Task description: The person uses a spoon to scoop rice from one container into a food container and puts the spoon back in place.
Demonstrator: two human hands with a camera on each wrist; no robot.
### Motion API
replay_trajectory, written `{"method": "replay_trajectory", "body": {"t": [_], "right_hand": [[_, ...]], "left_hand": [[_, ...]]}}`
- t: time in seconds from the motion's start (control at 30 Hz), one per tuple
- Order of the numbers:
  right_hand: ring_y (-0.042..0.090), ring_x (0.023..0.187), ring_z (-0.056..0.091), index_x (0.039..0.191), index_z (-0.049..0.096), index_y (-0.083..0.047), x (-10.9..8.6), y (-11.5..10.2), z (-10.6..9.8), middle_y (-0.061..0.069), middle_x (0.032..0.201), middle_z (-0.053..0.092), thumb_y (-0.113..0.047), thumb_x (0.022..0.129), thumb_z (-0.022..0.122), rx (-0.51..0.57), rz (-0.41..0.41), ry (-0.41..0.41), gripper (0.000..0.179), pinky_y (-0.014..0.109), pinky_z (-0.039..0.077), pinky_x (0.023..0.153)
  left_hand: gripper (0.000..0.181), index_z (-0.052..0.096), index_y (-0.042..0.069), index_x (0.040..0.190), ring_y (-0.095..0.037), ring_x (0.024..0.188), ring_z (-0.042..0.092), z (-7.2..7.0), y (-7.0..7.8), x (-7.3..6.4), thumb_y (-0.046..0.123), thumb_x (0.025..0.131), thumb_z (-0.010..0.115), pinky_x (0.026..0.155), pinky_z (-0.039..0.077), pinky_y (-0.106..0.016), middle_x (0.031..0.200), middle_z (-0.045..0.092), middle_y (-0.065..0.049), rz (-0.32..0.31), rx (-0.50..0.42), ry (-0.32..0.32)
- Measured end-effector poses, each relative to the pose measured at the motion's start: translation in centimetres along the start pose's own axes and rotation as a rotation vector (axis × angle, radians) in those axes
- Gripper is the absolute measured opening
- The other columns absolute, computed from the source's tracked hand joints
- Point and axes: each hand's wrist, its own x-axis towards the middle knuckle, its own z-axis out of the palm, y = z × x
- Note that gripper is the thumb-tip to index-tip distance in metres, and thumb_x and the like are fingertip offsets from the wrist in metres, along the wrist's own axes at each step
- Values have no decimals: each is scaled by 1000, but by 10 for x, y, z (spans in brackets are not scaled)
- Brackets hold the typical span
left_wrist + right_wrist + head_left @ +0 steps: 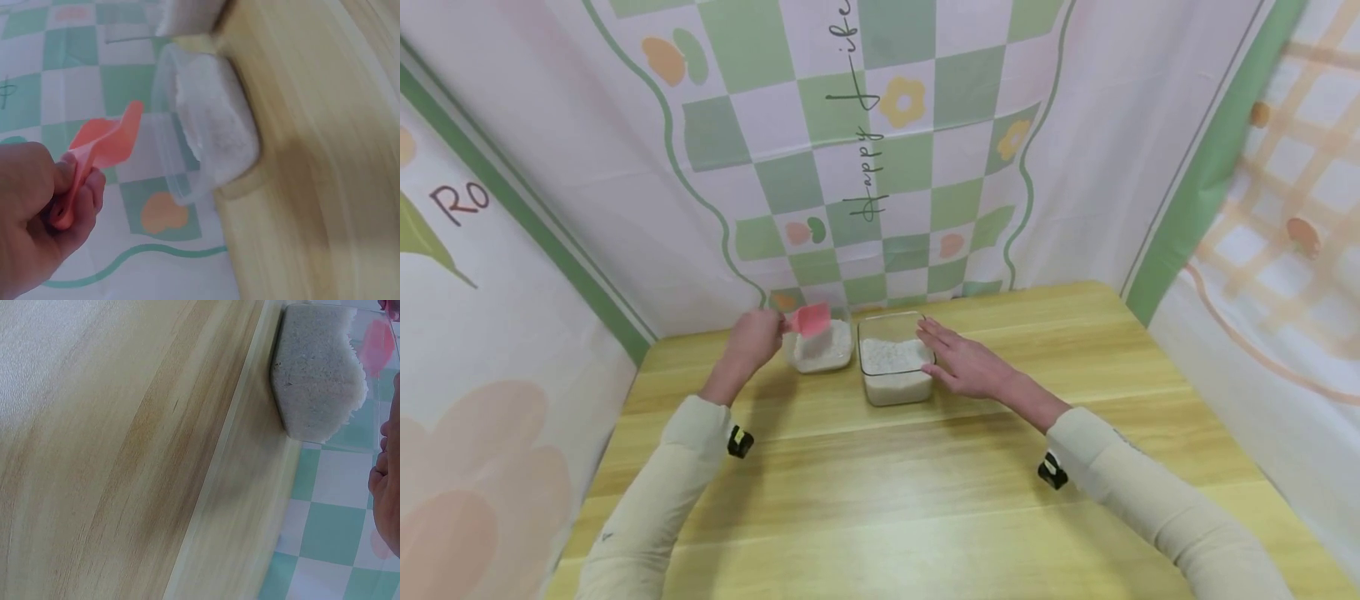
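Note:
In the head view my left hand (pixel 756 337) grips the handle of a pink scoop (pixel 812 319). The scoop is held above a small clear plastic container (pixel 164 125) with white rice (pixel 824 347) in it. Its bowl shows plain pink from above. To the right stands a larger glass container (pixel 898 400), also partly filled with rice (pixel 315 375). At that container's right rim is my right hand (pixel 970 365), its fingers extended along the edge.
Both containers stand near the back of a wooden table (pixel 880 500). Right behind them hangs a green-and-white checked cloth (pixel 820 200), with more printed cloth (pixel 1262 275) at the sides.

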Motion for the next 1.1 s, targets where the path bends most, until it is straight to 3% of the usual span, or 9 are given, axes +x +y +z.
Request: {"method": "replay_trajectory", "body": {"t": [0.23,0.4,0.57,0.77,0.97,1.1], "right_hand": [[35,151,24,152,30,5,0,-2,-1,21,163,22,-35,105,48,2,-8,9,65,49,32,119],[36,151,26,151,32,6,0,-2,0,23,162,25,-35,104,49,5,-16,24,65,50,32,119],[36,150,26,151,32,7,0,-1,0,24,161,26,-34,104,49,-3,-20,30,65,50,33,118],[35,151,26,151,33,7,0,1,0,23,162,25,-34,104,49,-7,-18,36,64,50,33,118],[35,150,27,151,32,6,0,0,0,21,163,24,-35,104,49,-7,-23,37,65,50,34,117],[35,150,27,151,33,5,0,0,1,22,162,26,-35,104,50,-13,-24,41,65,50,34,117]], "left_hand": [[24,73,-5,96,-23,72,71,-10,3,3,10,101,57,63,57,-28,83,73,-16,-16,-352,-98],[18,72,-3,89,-18,65,64,-16,7,4,3,98,59,62,50,-25,80,71,-12,20,-412,-95],[12,73,1,88,-16,68,62,-27,21,5,-2,92,62,64,52,-29,81,70,-9,65,-351,-71],[17,79,6,94,-21,79,68,-35,48,10,-1,86,65,75,57,-36,86,76,-6,141,-120,-6],[16,80,11,93,-21,77,70,-31,74,17,5,90,65,68,57,-35,88,77,-5,197,37,-7],[18,79,12,91,-22,75,69,-23,90,22,2,86,64,62,56,-35,88,76,-4,241,117,-2]]}}
